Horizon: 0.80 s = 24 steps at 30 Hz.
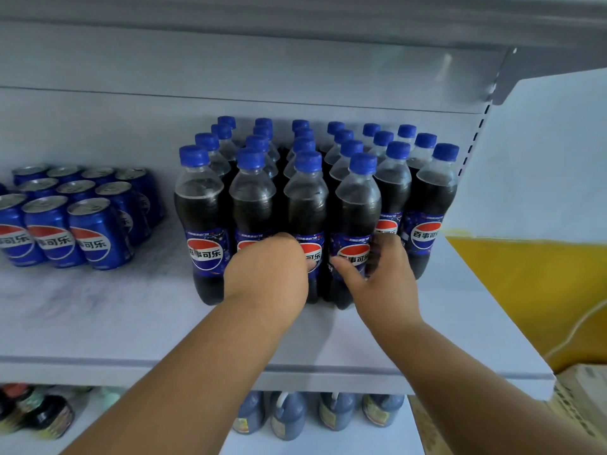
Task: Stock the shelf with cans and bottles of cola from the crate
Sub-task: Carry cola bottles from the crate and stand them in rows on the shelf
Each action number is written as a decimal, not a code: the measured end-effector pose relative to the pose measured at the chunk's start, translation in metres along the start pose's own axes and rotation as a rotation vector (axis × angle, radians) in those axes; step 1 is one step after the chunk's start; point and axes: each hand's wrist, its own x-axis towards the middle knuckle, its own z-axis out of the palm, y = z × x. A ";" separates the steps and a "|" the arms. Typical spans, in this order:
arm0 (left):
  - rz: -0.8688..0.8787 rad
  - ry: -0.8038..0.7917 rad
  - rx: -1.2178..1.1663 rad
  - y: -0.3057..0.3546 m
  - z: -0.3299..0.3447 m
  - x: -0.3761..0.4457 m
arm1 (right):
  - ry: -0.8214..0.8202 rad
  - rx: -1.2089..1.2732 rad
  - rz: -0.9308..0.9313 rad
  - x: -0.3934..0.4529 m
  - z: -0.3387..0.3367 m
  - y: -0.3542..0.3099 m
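Both hands are on the front row of cola bottles [308,208], standing at the shelf's [131,323] centre. Full and heavy, I'd judge, with slick labels, so the waist is the best grip. Left hand [267,269] at 6 o'clock curls over the second bottle [252,205]; right hand [382,274] wraps the fourth bottle [356,224], thumb spread towards 9 o'clock.

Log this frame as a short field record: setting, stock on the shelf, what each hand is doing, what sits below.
setting: white shelf
cola bottles: upright rows, right part of shelf
cola cans: grouped at left
left hand: on a front-row bottle
right hand: grips the fourth front bottle
below: dark jugs
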 end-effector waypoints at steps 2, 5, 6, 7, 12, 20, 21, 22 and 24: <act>-0.012 0.009 0.008 0.001 0.002 -0.002 | -0.004 -0.007 0.008 -0.001 -0.001 -0.002; -0.020 0.011 0.015 0.001 0.002 -0.006 | 0.005 -0.015 0.002 -0.001 -0.001 -0.004; -0.020 0.009 0.012 0.001 0.001 -0.007 | 0.001 -0.021 0.005 -0.001 -0.002 -0.006; -0.023 0.011 0.009 0.002 -0.001 -0.009 | -0.010 -0.028 0.009 -0.001 -0.003 -0.007; -0.041 0.114 -0.006 0.007 -0.012 -0.028 | -0.014 -0.057 0.000 -0.012 -0.027 -0.014; 0.166 0.194 -0.273 0.096 -0.022 -0.083 | 0.127 -0.072 -0.051 -0.039 -0.124 -0.008; 0.203 0.203 -0.314 0.112 -0.022 -0.091 | 0.146 -0.088 -0.043 -0.044 -0.143 -0.004; 0.242 0.210 -0.351 0.129 -0.021 -0.099 | 0.165 -0.107 -0.033 -0.050 -0.163 0.002; 0.335 0.217 -0.408 0.168 -0.019 -0.118 | 0.213 -0.133 -0.015 -0.063 -0.207 0.016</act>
